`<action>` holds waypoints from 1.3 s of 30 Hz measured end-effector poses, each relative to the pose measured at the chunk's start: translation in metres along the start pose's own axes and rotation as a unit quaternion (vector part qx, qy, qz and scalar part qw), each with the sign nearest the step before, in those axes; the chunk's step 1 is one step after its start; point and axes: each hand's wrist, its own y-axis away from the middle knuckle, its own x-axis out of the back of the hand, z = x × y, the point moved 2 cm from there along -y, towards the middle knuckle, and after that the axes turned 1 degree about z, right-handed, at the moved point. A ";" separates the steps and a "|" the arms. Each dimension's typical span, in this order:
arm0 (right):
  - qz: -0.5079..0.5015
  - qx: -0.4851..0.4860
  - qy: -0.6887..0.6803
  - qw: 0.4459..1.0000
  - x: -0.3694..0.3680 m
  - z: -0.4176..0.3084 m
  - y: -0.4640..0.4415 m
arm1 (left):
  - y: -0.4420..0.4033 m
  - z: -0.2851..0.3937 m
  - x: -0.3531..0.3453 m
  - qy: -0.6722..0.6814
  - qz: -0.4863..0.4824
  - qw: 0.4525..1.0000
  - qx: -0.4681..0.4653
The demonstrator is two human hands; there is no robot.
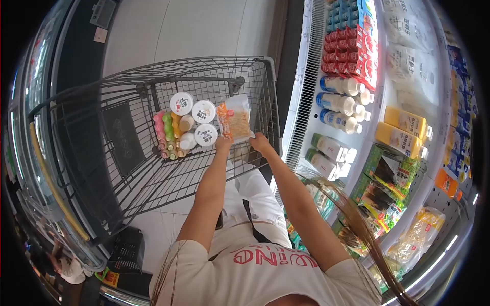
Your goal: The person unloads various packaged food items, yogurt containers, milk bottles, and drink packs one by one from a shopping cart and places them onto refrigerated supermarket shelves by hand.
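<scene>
Both my hands reach into a wire shopping cart (173, 191). My left hand (223, 144) is closed on the lower left corner of a clear food packet (239, 121) with pale contents. My right hand (260, 143) pinches the packet's lower right corner. An orange packet (223, 120) lies against its left side, just above my left hand. Left of the packets stand three white-lidded tubs (204, 111) and some small white bottles (187, 141). Beside these are several pink, green and orange bottles (168, 127).
A refrigerated shelf (301, 76) along the right holds white bottles (339, 103), yellow bottles (403, 130) and red cartons (347, 51). A glass-fronted case runs down the left side. A black basket (127, 250) stands at the lower left, near a partly visible person.
</scene>
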 end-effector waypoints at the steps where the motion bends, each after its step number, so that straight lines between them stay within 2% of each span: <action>1: 0.010 -0.017 -0.018 1.000 -0.005 0.002 -0.004 | 0.021 0.023 0.023 0.119 -0.034 0.989 0.082; 2: 0.022 -0.036 -0.038 0.998 -0.007 0.006 -0.010 | 0.039 0.048 0.043 0.233 -0.068 0.957 0.160; 5: 0.082 -0.055 -0.050 0.994 -0.010 0.009 -0.019 | 0.059 0.077 0.082 0.305 -0.087 0.935 0.158; 6: 0.098 -0.049 -0.041 0.993 -0.016 0.016 -0.024 | 0.069 0.086 0.099 0.321 -0.102 0.934 0.121; 8: -0.004 -0.095 -0.170 0.981 -0.007 0.002 -0.015 | 0.093 0.104 0.133 0.355 -0.133 0.924 0.042; 9: -0.055 -0.118 -0.235 0.963 -0.002 -0.007 -0.007 | 0.109 0.119 0.153 0.315 -0.134 0.939 0.011; 11: -0.116 -0.142 -0.398 0.899 -0.001 -0.017 0.007 | 0.144 0.146 0.184 0.235 -0.133 0.962 -0.049; 12: -0.147 -0.153 -0.475 0.854 -0.002 -0.022 0.016 | 0.158 0.145 0.188 0.265 -0.139 0.952 -0.061; 15: -0.069 -0.157 -0.297 0.939 0.013 -0.040 0.032 | 0.200 0.145 0.194 0.336 -0.153 0.923 -0.114; 18: -0.205 -0.138 -0.456 0.855 0.012 -0.050 0.051 | 0.237 0.162 0.221 0.378 -0.165 0.895 -0.167; 21: -0.310 -0.041 -0.657 0.686 0.047 -0.078 0.103 | 0.269 0.183 0.246 0.434 -0.204 0.863 -0.156; 23: -0.269 0.057 -0.671 0.688 0.084 -0.092 0.139 | 0.279 0.194 0.262 0.436 -0.223 0.859 -0.145; 24: -0.238 0.105 -0.676 0.690 0.103 -0.094 0.159 | 0.276 0.191 0.259 0.478 -0.252 0.822 -0.178; 25: -0.204 0.154 -0.678 0.689 0.121 -0.094 0.181 | 0.284 0.197 0.259 0.454 -0.262 0.832 -0.183; 27: -0.090 0.197 -0.648 0.730 0.159 -0.092 0.221 | 0.300 0.226 0.263 0.399 -0.292 0.847 -0.197; 29: -0.016 0.261 -0.614 0.744 0.189 -0.083 0.255 | 0.314 0.252 0.257 0.381 -0.323 0.844 -0.195; 31: 0.033 0.290 -0.623 0.726 0.211 -0.071 0.285 | 0.322 0.274 0.250 0.337 -0.345 0.852 -0.203; 32: 0.045 0.305 -0.632 0.711 0.219 -0.058 0.300 | 0.325 0.279 0.239 0.332 -0.365 0.838 -0.234; 35: 0.117 0.332 -0.648 0.675 0.240 -0.031 0.339 | 0.367 0.324 0.228 0.329 -0.420 0.820 -0.207; 36: 0.146 0.336 -0.645 0.671 0.242 -0.020 0.354 | 0.380 0.333 0.223 0.294 -0.432 0.819 -0.239; 39: 0.213 0.349 -0.640 0.650 0.246 0.013 0.389 | 0.422 0.363 0.201 0.326 -0.427 0.791 -0.294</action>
